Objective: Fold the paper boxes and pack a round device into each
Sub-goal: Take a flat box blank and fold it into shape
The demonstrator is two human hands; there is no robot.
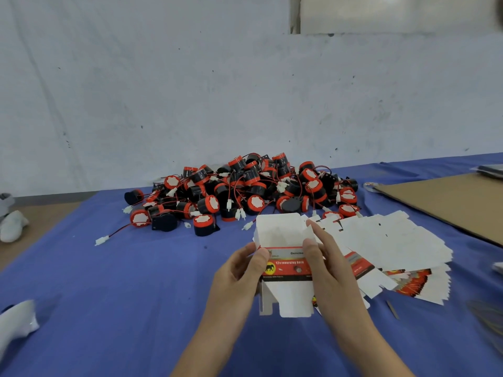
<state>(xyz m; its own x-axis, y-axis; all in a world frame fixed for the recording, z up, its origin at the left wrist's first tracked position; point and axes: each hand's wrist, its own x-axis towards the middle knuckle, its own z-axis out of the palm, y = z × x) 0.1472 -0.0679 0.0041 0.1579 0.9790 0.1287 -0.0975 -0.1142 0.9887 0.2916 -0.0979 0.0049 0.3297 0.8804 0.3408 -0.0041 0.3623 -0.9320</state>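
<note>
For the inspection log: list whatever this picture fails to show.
Head view: small print on the red-and-white paper box, too small, partly covered by left hand and right hand.
Head view: dark object at right edge, blurred and cut off.
Head view: white object at lower left, cut off by the edge.

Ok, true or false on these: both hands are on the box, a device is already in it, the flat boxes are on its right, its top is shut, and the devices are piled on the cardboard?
1. The left hand and right hand both hold the box. True.
2. A round device is already inside it. False: the open top shows only bare white card.
3. The flat boxes lie to its right. True.
4. Its top is shut. False: the top flap stands up, open.
5. The pile of round devices sits on the cardboard sheet. False: it lies on the blue cloth; the sheet is off to the right.
</note>
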